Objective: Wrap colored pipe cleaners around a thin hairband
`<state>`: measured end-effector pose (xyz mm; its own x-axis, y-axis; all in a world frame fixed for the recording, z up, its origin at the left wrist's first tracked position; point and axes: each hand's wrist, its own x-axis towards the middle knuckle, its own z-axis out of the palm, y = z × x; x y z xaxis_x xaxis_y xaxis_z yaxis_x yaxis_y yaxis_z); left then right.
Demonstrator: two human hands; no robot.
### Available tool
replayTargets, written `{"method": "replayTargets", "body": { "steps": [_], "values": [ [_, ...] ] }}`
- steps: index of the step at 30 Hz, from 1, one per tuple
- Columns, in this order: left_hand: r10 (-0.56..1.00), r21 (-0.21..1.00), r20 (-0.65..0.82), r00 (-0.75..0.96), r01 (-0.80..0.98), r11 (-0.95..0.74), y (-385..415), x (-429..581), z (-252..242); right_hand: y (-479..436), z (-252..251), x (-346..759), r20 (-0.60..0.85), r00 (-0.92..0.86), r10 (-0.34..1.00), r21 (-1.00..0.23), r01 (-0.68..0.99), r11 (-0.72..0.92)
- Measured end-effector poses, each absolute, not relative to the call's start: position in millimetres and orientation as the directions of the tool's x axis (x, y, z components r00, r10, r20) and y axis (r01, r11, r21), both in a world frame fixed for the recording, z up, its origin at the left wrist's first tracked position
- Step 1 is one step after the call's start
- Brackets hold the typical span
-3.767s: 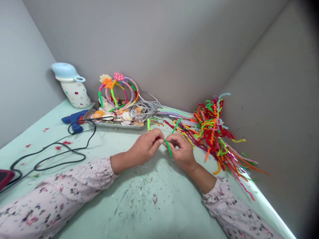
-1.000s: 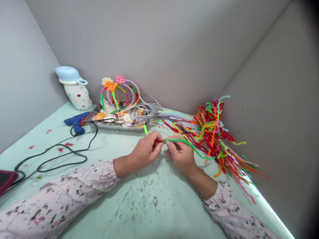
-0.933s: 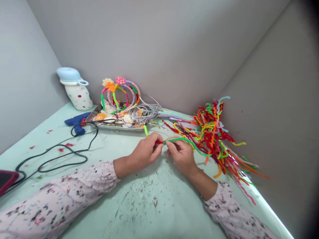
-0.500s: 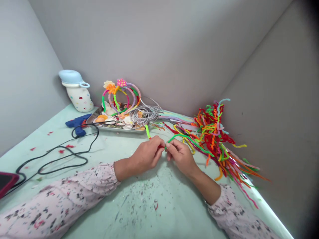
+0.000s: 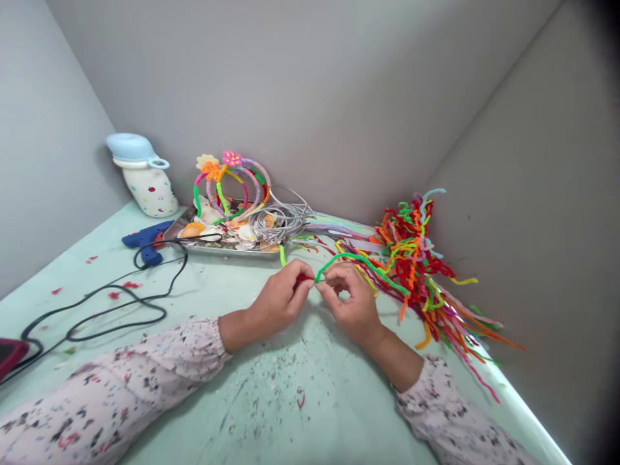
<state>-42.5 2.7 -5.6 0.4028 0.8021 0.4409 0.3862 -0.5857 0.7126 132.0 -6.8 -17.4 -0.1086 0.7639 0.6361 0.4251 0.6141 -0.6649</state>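
Observation:
Near the middle of the table, my left hand (image 5: 281, 297) pinches a thin piece wrapped in red fuzzy stem (image 5: 304, 278), whose bright yellow-green end (image 5: 283, 256) sticks up behind the fingers. A green fuzzy stem (image 5: 358, 257) meets the red part between my two hands and arcs away to the right. Beside that joint my right hand (image 5: 351, 300) is closed, thumb and index fingertips together; what lies between them is too small to make out.
Behind my hands a metal tray (image 5: 232, 250) holds wound hoops with flowers (image 5: 232, 159), shells and coiled grey wire (image 5: 285, 223). Right lies a heap of coloured stems (image 5: 411, 252). Left are a blue glue gun (image 5: 148, 240), black cable (image 5: 121, 285), a bottle (image 5: 149, 190) and a red-edged device (image 5: 12, 354).
My right hand has shifted its grip; its fingers now curve into a ring, with the green stem's end exposed at the joint. The whole view has moved slightly.

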Motion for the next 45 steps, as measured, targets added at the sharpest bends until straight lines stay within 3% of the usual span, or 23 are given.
{"method": "replayTargets", "body": {
  "steps": [4, 12, 27, 32, 39, 45],
  "values": [
    [0.801, 0.738, 0.447, 0.399, 0.343, -0.582, 2.0, -42.7, -6.1, -4.6, -19.6, 134.1, 0.744, -0.179, 0.644, -0.518, 0.454, 0.725],
    [0.799, 0.738, 0.442, 0.407, 0.340, -0.582, 1.9, -42.8, -5.6, -3.0, -19.1, 135.1, 0.781, -0.203, 0.590, -0.440, 0.492, 0.751],
    [0.742, 0.637, 0.492, 0.456, 0.393, -0.663, 1.4, -43.6, -5.8, -4.5, -18.9, 135.4, 0.735, -0.231, 0.637, -0.471, 0.501, 0.726],
    [0.721, 0.580, 0.497, 0.482, 0.433, -0.690, 2.6, -44.3, -6.9, -5.8, -17.7, 135.4, 0.649, -0.269, 0.712, -0.539, 0.498, 0.679],
    [0.729, 0.591, 0.491, 0.476, 0.433, -0.681, 2.1, -43.3, -5.4, -6.6, -21.2, 135.4, 0.604, -0.256, 0.755, -0.629, 0.428, 0.649],
    [0.714, 0.564, 0.499, 0.491, 0.442, -0.697, 2.5, -43.5, -6.0, -6.5, -19.0, 134.7, 0.608, -0.267, 0.748, -0.588, 0.481, 0.650]
  ]
}}
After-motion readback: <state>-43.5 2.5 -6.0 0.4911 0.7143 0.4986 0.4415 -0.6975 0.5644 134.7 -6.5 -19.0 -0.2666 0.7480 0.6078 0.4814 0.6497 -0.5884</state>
